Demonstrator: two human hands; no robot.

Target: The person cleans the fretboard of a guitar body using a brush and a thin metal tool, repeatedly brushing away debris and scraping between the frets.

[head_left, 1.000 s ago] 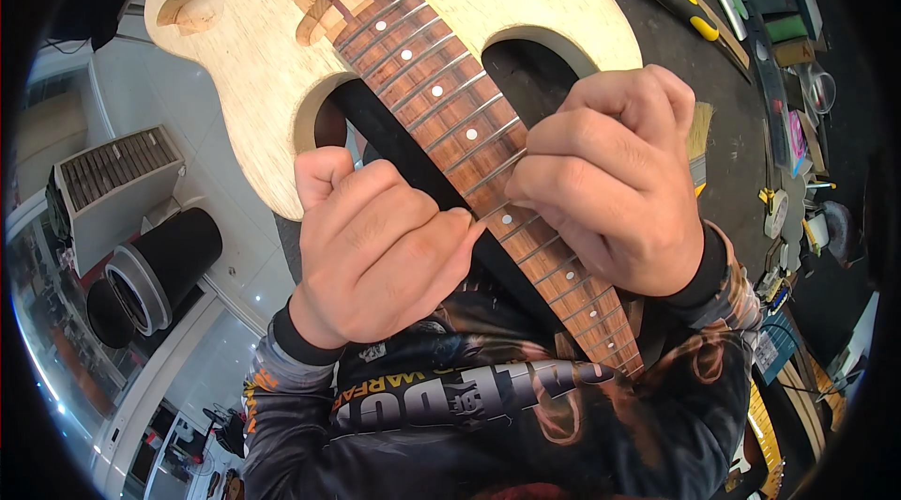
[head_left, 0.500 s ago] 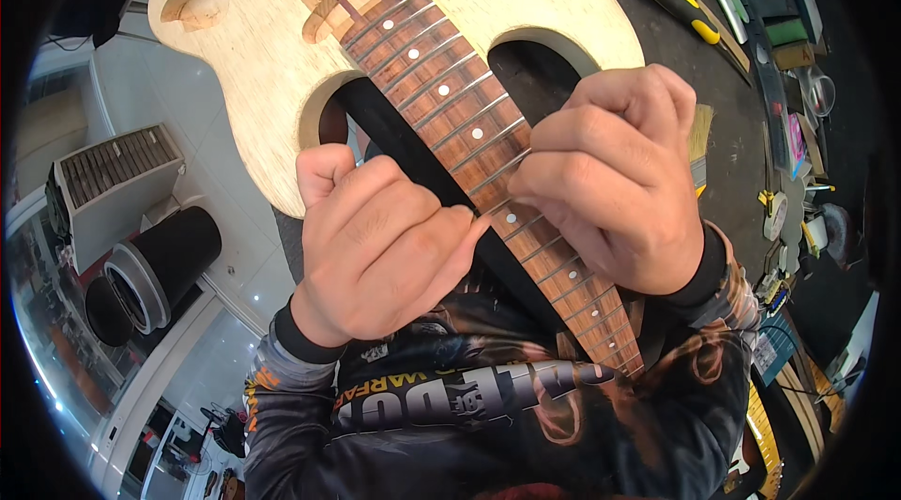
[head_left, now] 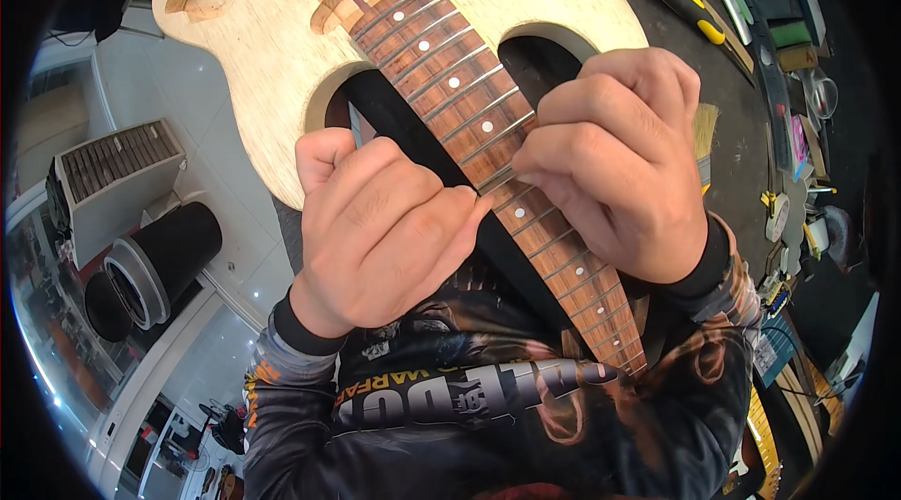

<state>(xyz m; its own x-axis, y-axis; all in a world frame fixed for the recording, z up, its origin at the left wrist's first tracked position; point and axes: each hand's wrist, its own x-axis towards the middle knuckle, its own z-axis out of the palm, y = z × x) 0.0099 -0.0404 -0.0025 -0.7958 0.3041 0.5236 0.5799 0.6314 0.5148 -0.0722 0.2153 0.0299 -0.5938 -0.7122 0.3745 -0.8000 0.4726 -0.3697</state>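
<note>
An unfinished electric guitar lies across my lap, its pale wood body [head_left: 253, 54] at the top and its brown fretboard [head_left: 476, 111] slanting down to the right. The fretboard has metal frets and white dot inlays. My left hand [head_left: 380, 232] is closed in a pinch at the fretboard's left edge. Across from it, my right hand [head_left: 624, 167] is closed too, thumb and forefinger pressed together over the board's right side. A thin line runs between the two pinches along a fret. Whether it is the fret itself or a narrow strip, I cannot tell.
A dark workbench [head_left: 727, 138] on the right carries a yellow-and-black wire brush [head_left: 678, 0], a paintbrush [head_left: 706, 129], a case of coloured blocks [head_left: 784, 7] and small tools. Left on the tiled floor stand a black cylinder [head_left: 178, 251] and a grey box of dark slats [head_left: 122, 171].
Both hands have moved slightly up the fretboard toward the guitar body, still pinched. In the picture, the guitar sits a little higher and further right.
</note>
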